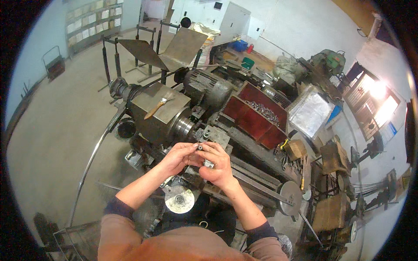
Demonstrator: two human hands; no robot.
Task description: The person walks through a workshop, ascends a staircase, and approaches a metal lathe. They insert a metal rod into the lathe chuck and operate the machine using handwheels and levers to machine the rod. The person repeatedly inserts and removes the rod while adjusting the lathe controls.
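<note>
Both my hands meet over the carriage of a lathe. Between the fingertips is a small round metal part (200,147) with a dark hole in its end. My left hand (179,157) pinches it from the left with thumb and fingers. From the other side my right hand (216,163) closes on it, fingers curled. Just behind my fingers lies a steel tool block (216,135). The bright metal chuck (184,127) sits to the left of the block, on the grey headstock (152,108). Below my hands is a round pale handwheel (179,199).
On the headstock lies a paintbrush (159,107). A red metal tray (250,108) with many small metal parts stands behind the lathe, beside a motor (209,89). A long chrome lever (93,152) slants down at the left. Wooden boxes (333,213) and hand tools line the right.
</note>
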